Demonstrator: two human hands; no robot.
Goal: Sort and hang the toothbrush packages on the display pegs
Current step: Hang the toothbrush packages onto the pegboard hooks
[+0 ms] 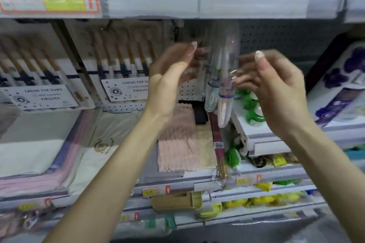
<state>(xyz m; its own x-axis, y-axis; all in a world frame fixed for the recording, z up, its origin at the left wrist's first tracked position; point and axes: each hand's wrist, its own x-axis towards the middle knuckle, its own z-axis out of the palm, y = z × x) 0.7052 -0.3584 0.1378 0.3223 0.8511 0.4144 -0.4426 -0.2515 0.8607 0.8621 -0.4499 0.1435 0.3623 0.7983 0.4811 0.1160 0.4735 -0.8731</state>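
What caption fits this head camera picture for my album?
A left hand and right hand flank upright clear toothbrush packages by a pegboard.

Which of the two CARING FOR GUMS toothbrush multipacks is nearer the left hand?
The white wooden-handled toothbrush multipack on the right: the left hand covers its label's edge, while the other multipack hangs farther left.

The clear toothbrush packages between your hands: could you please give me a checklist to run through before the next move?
1. Clear toothbrush packages upright in front of the pegboard: ok.
2. Packages seated on a peg: cannot tell, the top is blurred.
3. Left hand relaxed beside the packages, no grip: ok.
4. Right hand grip on the packages: cannot tell, it reaches them but is blurred.
5. Boxed toothbrush packs to the left hang in a row: ok.
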